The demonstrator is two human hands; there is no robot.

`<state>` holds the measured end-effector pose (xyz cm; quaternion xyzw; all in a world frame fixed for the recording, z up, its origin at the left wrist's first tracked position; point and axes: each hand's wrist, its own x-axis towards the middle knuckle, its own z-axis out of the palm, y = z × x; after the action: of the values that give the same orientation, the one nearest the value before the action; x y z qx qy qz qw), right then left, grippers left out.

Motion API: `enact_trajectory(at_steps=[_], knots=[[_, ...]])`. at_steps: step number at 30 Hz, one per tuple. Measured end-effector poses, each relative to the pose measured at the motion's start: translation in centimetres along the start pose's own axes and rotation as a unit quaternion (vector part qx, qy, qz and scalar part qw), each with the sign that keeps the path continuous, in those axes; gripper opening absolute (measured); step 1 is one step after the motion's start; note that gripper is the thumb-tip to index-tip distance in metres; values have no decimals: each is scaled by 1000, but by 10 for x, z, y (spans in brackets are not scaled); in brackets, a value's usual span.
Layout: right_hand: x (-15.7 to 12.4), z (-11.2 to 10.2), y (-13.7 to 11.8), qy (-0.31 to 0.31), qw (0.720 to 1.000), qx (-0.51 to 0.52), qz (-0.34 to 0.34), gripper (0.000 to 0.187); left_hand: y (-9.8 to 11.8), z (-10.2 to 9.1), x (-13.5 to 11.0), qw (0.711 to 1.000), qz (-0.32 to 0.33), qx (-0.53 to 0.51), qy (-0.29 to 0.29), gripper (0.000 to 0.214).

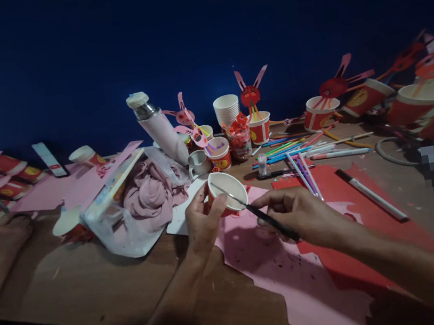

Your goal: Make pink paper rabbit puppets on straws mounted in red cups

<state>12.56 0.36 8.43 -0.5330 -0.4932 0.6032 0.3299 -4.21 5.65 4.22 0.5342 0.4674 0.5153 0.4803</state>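
Note:
My left hand (200, 216) is wrapped around a paper cup (230, 181), its thumb pressed against the near rim. The cup is red outside and white inside, and its mouth tilts toward me. In my right hand (294, 211) is a black-handled tool with a thin metal blade (274, 222). Its blade crosses the cup's rim and points into the cup. I cannot tell whether the tool is a knife or scissors seen edge-on. Beneath both hands lies a marked pink paper sheet (263, 263), partly over a red sheet (333, 243).
Colored sticks (280, 151) and a marker (370, 194) lie at right. Cups with paper rabbit figures (250, 96) line the back, near stacked white cups (226, 108). A thermos (160, 133) leans behind a pink cloth (151, 193). Another person's hand (11, 232) is at left.

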Motion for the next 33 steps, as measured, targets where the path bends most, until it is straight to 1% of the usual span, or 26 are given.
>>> enact_trajectory(at_steps=[1, 2, 3, 4, 6, 8, 9, 10, 11, 12, 13, 14, 15, 16, 17, 18, 19, 20, 22, 24, 26, 28, 30, 31, 32, 33], knots=[[-2, 1, -3, 13, 996, -86, -35, 26, 0, 0, 0, 1000, 1, 8, 1, 39], [-4, 1, -6, 27, 980, -182, -72, 25, -1, 0, 0, 1000, 3, 15, 2, 39], [-6, 2, -9, 41, 953, -280, -104, 23, -1, 1, 0, 1000, 5, 17, 0, 39], [-8, 3, -11, 55, 917, -374, -129, 21, -2, 1, 0, 1000, 7, 14, -2, 39], [-11, 6, -14, 68, 831, -528, -165, 19, -3, 2, 0, 1000, 9, 6, -2, 39], [-11, 10, -14, 75, 757, -616, -205, 22, -4, 2, 1, 1000, 10, 8, -1, 39], [-11, 11, -13, 77, 731, -639, -227, 24, -4, 1, 1, 1000, 9, 12, 0, 40], [-11, 12, -13, 78, 717, -649, -241, 26, -4, 1, 1, 1000, 7, 17, 0, 41], [-10, 13, -12, 76, 717, -648, -245, 26, -4, 0, 1, 1000, 5, 19, 0, 43], [-9, 12, -13, 74, 731, -636, -237, 25, -4, -1, 1, 1000, 3, 19, 0, 44], [-8, 11, -13, 70, 759, -607, -223, 23, -3, -2, 2, 1000, 3, 18, 0, 44], [-7, 9, -14, 63, 801, -560, -204, 21, -3, -2, 2, 1000, 5, 17, -1, 44], [-5, 7, -15, 52, 852, -489, -179, 20, -3, -3, 1, 1000, 8, 17, -1, 43], [-3, 4, -15, 35, 906, -396, -145, 19, -3, -3, 1, 1000, 11, 18, -1, 41], [0, 1, -14, 15, 952, -286, -104, 19, -3, -3, 1, 1000, 13, 18, -1, 39], [2, -2, -12, -3, 984, -170, -60, 19, -2, -3, 1, 1000, 13, 18, -1, 38], [4, -5, -10, -19, 998, -60, -20, 19, -2, -3, 0, 1000, 12, 13, 0, 36], [6, -6, -8, -33, 999, 32, 13, 20, -3, -3, 0, 1000, 11, 4, 1, 36], [8, -8, -3, -47, 986, 153, 45, 25, -3, -3, 0, 1000, 13, -16, 0, 36], [9, -7, 1, -50, 977, 202, 49, 29, -5, -3, 1, 999, 16, -32, 4, 38], [9, -4, 2, -42, 980, 189, 47, 29, -6, -4, 2, 999, 15, -35, 8, 40], [7, -2, 1, -27, 993, 107, 30, 27, -7, -4, 2, 999, 13, -30, 8, 41], [3, 2, -4, -1, 998, -56, -25, 23, -7, -3, 2, 1000, 20, -22, 6, 41], [1, 3, -7, 17, 985, -161, -65, 21, -7, -2, 2, 999, 26, -20, 7, 41], [-2, 6, -10, 34, 956, -272, -105, 19, -8, -2, 2, 999, 33, -18, 9, 42], [-4, 8, -13, 52, 914, -378, -139, 18, -8, -1, 2, 999, 37, -16, 12, 43]])
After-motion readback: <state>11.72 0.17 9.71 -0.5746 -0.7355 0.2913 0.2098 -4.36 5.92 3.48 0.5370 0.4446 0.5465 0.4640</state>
